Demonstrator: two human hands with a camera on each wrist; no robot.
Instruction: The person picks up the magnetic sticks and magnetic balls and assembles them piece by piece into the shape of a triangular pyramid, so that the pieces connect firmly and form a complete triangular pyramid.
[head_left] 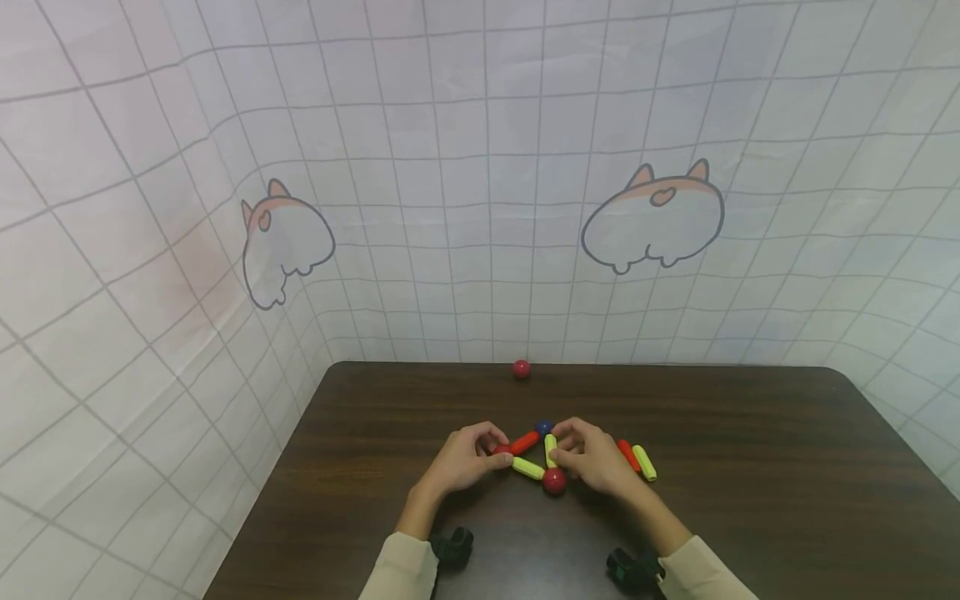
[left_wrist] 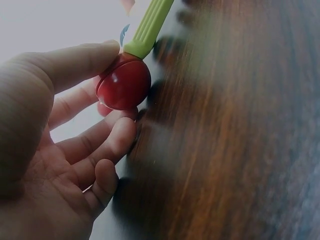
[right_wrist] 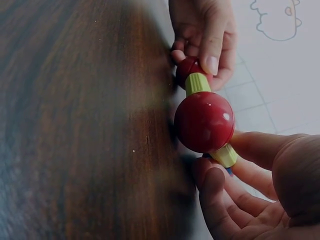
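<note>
On the dark table, balls and rods form a triangle. My left hand [head_left: 465,458] pinches the red ball [left_wrist: 125,85] at its left corner between thumb and fingers. A red rod [head_left: 524,443] runs from there towards a blue ball [head_left: 543,428] at the far corner, and a yellow-green rod [head_left: 528,468] runs to a second red ball [right_wrist: 205,122] at the near corner. My right hand [head_left: 592,457] grips another yellow-green rod [head_left: 551,451] on the triangle's right side, between the near red ball and the blue one. Fingers partly hide this rod.
A loose red rod [head_left: 628,455] and a yellow-green rod [head_left: 644,462] lie side by side right of my right hand. Another red ball [head_left: 521,368] sits by the table's far edge. A white gridded cloth [head_left: 450,208] hangs behind the table [head_left: 750,467].
</note>
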